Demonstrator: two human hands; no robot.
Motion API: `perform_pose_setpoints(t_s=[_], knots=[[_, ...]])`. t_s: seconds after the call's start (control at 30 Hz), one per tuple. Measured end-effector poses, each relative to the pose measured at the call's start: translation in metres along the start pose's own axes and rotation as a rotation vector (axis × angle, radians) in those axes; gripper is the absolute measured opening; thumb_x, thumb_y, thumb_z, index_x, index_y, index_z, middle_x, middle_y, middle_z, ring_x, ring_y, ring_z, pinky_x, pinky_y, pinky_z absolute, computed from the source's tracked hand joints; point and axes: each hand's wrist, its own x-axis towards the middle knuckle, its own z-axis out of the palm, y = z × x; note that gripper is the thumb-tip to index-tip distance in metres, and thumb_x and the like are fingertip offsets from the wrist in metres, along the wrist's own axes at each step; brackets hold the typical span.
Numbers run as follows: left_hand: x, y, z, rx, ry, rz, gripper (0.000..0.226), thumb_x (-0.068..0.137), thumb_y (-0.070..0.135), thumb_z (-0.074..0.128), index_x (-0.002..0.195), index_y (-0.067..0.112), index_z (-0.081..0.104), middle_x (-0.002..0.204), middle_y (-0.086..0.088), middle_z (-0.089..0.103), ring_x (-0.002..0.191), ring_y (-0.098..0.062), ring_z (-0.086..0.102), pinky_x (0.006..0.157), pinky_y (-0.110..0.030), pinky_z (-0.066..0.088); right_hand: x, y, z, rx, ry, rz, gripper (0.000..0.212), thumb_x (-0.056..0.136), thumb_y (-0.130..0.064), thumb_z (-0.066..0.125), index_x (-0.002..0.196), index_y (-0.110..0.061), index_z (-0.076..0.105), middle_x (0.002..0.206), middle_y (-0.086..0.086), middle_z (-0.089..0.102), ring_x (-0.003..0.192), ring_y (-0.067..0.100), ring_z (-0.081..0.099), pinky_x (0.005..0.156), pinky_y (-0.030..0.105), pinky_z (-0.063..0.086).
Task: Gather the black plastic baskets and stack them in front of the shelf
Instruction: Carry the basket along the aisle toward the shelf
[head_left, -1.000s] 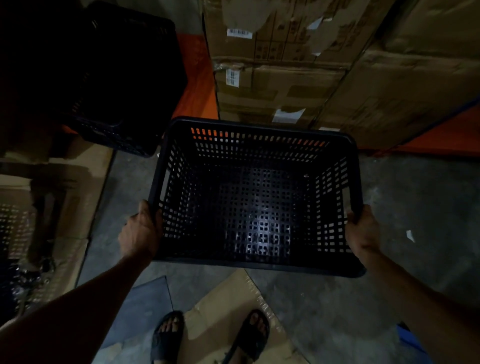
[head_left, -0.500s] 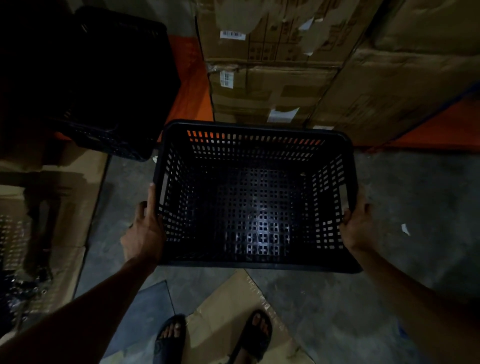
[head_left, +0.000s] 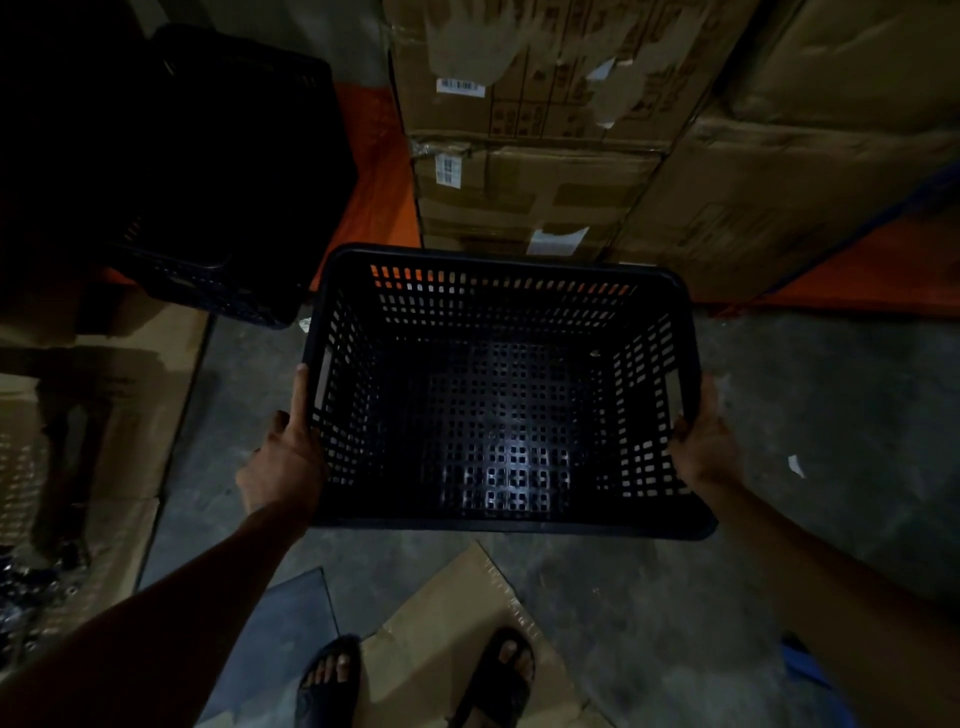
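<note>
A black perforated plastic basket (head_left: 501, 306) is held low over the concrete floor, empty and open side up. My left hand (head_left: 283, 462) presses on its left wall with the forefinger stretched up along the rim. My right hand (head_left: 704, 447) grips the right wall near the handle slot. A second black basket (head_left: 223, 171) sits in the dark at the upper left, tilted against the orange shelf beam (head_left: 382, 171). Whether the held basket touches the floor is unclear.
Stacked cardboard boxes (head_left: 535, 130) fill the shelf just behind the basket. Flattened cardboard (head_left: 104, 415) lies on the left, and another sheet (head_left: 467, 623) under my sandalled feet (head_left: 498, 675). Bare concrete (head_left: 831, 415) spreads to the right.
The basket has moved slightly forward toward the boxes. My left fingers have gone from curled round the rim to stretched along the side; my right thumb has lifted onto the rim.
</note>
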Motion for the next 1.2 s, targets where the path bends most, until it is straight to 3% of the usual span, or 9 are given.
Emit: perform_pose_setpoints(t_s=[0.1,0.33,0.5,0.57,0.67,0.83,1.07,1.13,1.2], knots=[[-0.003,0.0,0.0,-0.001,-0.002,0.0,0.086,0.094,0.019,0.041,0.145,0.052,-0.02,0.127,-0.016,0.053,0.084,-0.042,0.064,0.059,-0.044,0.039,0.001,0.001,-0.005,0.047,-0.087,0.006,0.077,0.086,-0.017,0.055,0.148,-0.039,0.014,0.132,0.014,0.056,0.109,0.042,0.059,0.092,0.051,0.047],[-0.003,0.002,-0.005,0.084,-0.072,-0.039,0.088,0.094,0.016,0.039,0.144,0.047,-0.027,0.137,-0.019,0.043,0.092,-0.045,0.063,0.067,-0.05,0.044,0.0,-0.005,-0.013,-0.115,-0.212,0.086,0.078,0.092,-0.035,0.047,0.147,-0.046,-0.008,0.142,0.023,0.045,0.117,0.045,0.054,0.1,0.057,0.042],[-0.003,0.008,-0.017,0.141,-0.179,-0.065,0.095,0.094,0.014,0.045,0.143,0.043,-0.032,0.156,-0.023,0.019,0.11,-0.046,0.059,0.076,-0.052,0.047,-0.014,-0.014,-0.012,-0.348,-0.147,0.055,0.101,0.088,-0.04,0.055,0.138,-0.05,-0.032,0.157,0.022,0.004,0.138,0.047,0.02,0.107,0.062,0.027],[-0.002,0.012,-0.021,0.118,-0.21,-0.097,0.101,0.092,0.015,0.05,0.142,0.047,-0.032,0.159,-0.02,0.01,0.12,-0.044,0.054,0.081,-0.053,0.046,-0.024,-0.02,-0.008,-0.506,-0.075,-0.072,0.104,0.084,-0.041,0.06,0.143,-0.046,-0.026,0.156,0.018,0.004,0.141,0.042,0.012,0.11,0.06,0.02],[0.003,0.009,-0.026,0.056,-0.221,-0.075,0.098,0.088,0.033,0.056,0.145,0.049,-0.023,0.159,-0.015,0.005,0.127,-0.043,0.047,0.09,-0.056,0.046,-0.038,-0.039,0.006,-0.628,-0.023,-0.246,0.089,0.086,-0.05,0.054,0.151,-0.04,-0.005,0.156,0.016,0.005,0.142,0.038,0.006,0.113,0.059,0.013],[0.021,-0.012,-0.047,-0.003,-0.152,0.062,0.076,0.089,0.053,0.043,0.15,0.045,-0.002,0.152,-0.009,0.016,0.121,-0.039,0.052,0.084,-0.05,0.047,-0.062,-0.121,0.043,-0.533,-0.183,-0.339,0.072,0.089,-0.063,0.04,0.151,-0.042,0.009,0.157,0.01,0.008,0.143,0.034,0.011,0.113,0.055,0.017],[0.074,-0.073,-0.083,-0.395,-0.226,-0.058,0.067,0.095,0.04,0.049,0.153,0.021,0.02,0.143,-0.021,0.035,0.12,-0.039,0.052,0.094,-0.039,0.043,-0.083,-0.269,0.094,-0.169,-0.422,-0.469,0.071,0.09,-0.065,0.038,0.151,-0.037,0.015,0.148,0.006,0.022,0.135,0.032,0.026,0.106,0.054,0.024],[0.094,-0.094,-0.094,-0.514,-0.244,-0.115,0.058,0.095,0.032,0.053,0.147,0.015,0.033,0.123,-0.026,0.052,0.115,-0.04,0.055,0.094,-0.037,0.044,-0.084,-0.31,0.111,-0.118,-0.426,-0.446,0.07,0.088,-0.066,0.039,0.149,-0.036,0.021,0.147,0.007,0.028,0.135,0.033,0.029,0.105,0.053,0.026],[0.11,-0.111,-0.104,-0.683,-0.277,-0.155,0.049,0.095,0.022,0.055,0.14,0.008,0.043,0.088,-0.022,0.054,0.096,-0.037,0.059,0.089,-0.041,0.047,-0.082,-0.342,0.124,-0.033,-0.435,-0.437,0.069,0.089,-0.065,0.041,0.148,-0.034,0.024,0.15,0.008,0.03,0.138,0.033,0.027,0.108,0.053,0.026]])
